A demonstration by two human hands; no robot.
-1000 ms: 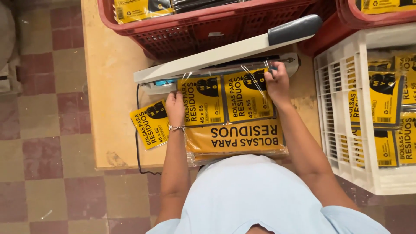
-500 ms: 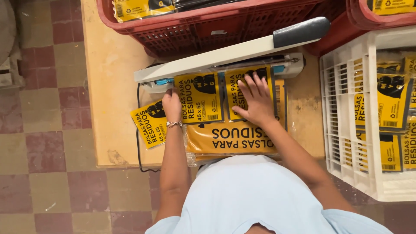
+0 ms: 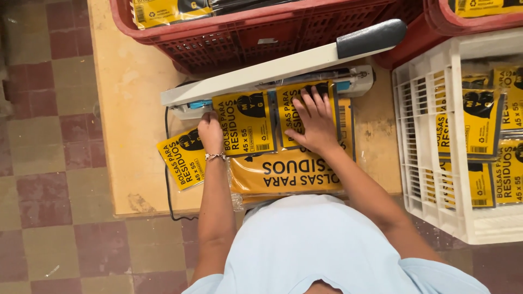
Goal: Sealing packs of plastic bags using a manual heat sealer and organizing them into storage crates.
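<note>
The left hand (image 3: pixel 210 130) curls its fingers on the left edge of a yellow packet (image 3: pixel 245 124) at frame centre; the right hand (image 3: pixel 314 121) lies flat and spread on the neighbouring packet (image 3: pixel 289 111). Both packets sit under the raised arm of a heat sealer (image 3: pixel 283 65) on the wooden counter (image 3: pixel 131 109), atop a larger yellow pack (image 3: pixel 283 174). A white crate (image 3: pixel 430 163) of packets stands at right.
</note>
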